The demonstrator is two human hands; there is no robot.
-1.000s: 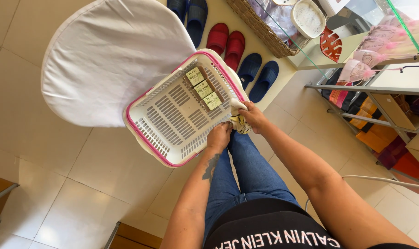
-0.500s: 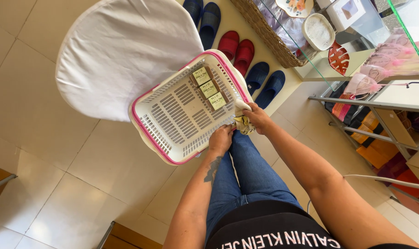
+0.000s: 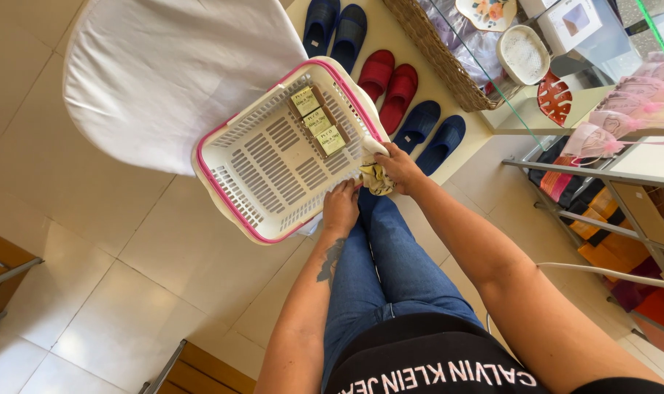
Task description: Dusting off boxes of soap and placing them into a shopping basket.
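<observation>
Since a second ago, basket and hands have shifted a little toward the right of the view and the slippers have drawn nearer to the right hand, while both grips look unchanged.

Largest is the round white cushioned seat (image 3: 171, 80), lying beyond both hands and partly under the basket. Next comes the white plastic basket (image 3: 273, 164) with a pink rim and slotted floor, tilted and resting against that seat. The left hand (image 3: 340, 208) is clamped on the basket's near rim, fingers curled over the edge. The right hand (image 3: 399, 166) is closed on the rim at the corner just right of the left hand, pinching a crumpled yellowish cloth (image 3: 376, 175) against it.

Beyond the right hand, pairs of slippers (image 3: 401, 91), blue and red, stand in a row on the floor. Inside the basket, just beyond the hands, three small brown boxes (image 3: 319, 120) with pale labels lie side by side against the far wall.
</observation>
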